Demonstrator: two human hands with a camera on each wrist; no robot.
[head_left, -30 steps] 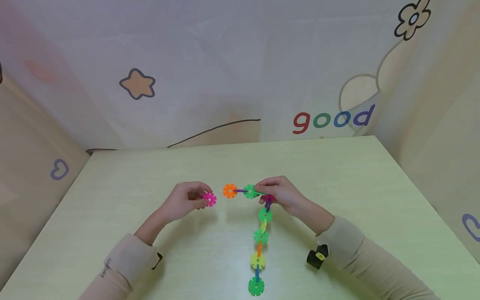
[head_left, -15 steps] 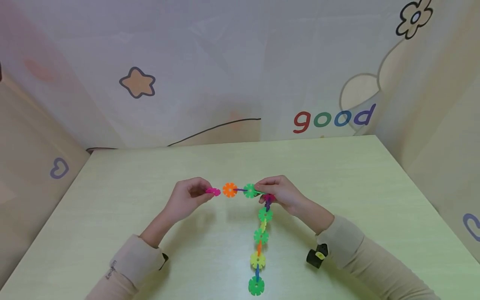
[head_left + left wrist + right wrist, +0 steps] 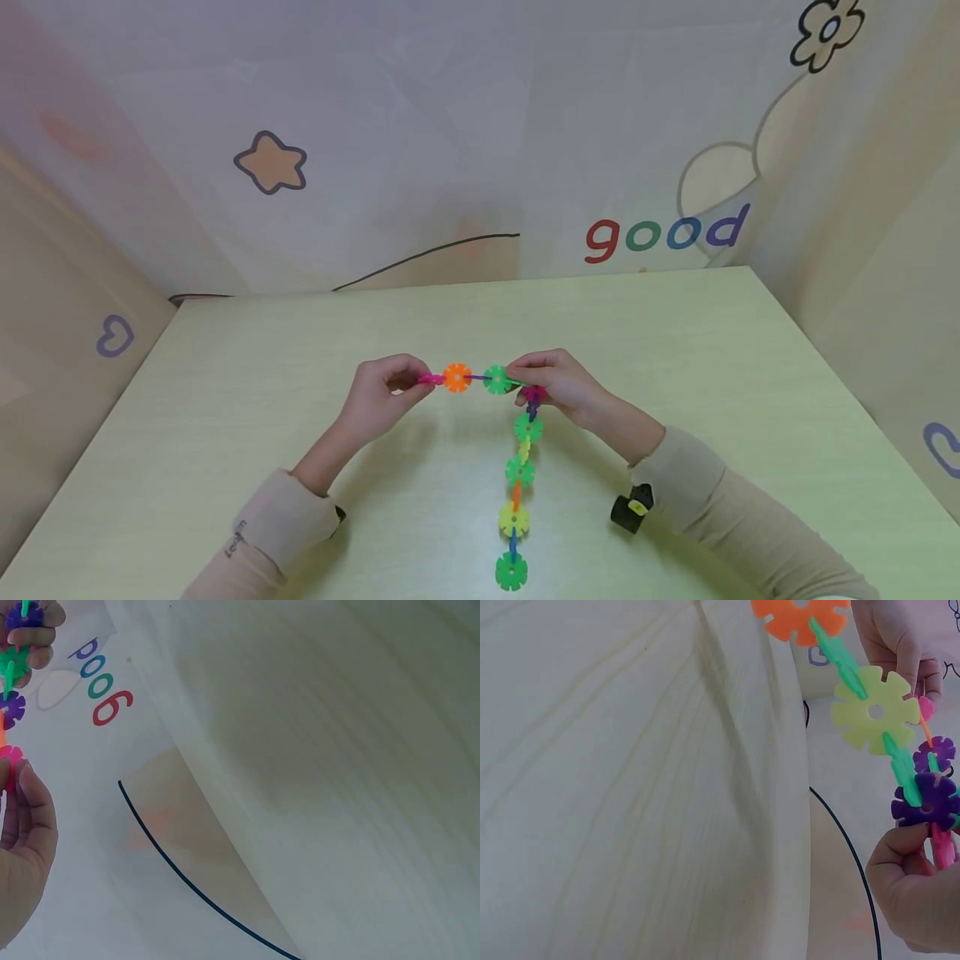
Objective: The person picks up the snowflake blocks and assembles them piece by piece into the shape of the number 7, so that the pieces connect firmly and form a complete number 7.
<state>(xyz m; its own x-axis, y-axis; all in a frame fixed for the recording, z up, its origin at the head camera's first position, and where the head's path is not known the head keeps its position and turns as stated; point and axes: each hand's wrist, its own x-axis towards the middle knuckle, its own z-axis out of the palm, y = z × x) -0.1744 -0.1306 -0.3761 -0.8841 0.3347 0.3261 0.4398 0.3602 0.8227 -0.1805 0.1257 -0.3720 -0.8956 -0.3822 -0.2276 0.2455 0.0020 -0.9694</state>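
Observation:
My left hand [image 3: 382, 393] pinches a pink snowflake disc [image 3: 430, 379] between thumb and fingers. Edge-on in the head view, that disc meets the orange disc [image 3: 457, 377] at the left end of a linked chain; how deep their slots fit I cannot tell. My right hand [image 3: 567, 390] grips the chain at its bend, beside a green disc [image 3: 497, 380] and partly over another pink disc [image 3: 534, 395]. From there the chain runs toward me to a green end disc [image 3: 512, 572]. In the right wrist view, a purple disc [image 3: 926, 801] lies at the right fingertips.
The pale wooden table [image 3: 675, 333] spreads under both hands. A printed curtain [image 3: 420, 125] stands behind its far edge, with more cloth at both sides. A small black camera [image 3: 632, 508] hangs by the right cuff.
My left hand has turned the pink disc from face-on to edge-on and moved it right, up against the orange disc. The right hand and the chain have stayed nearly still.

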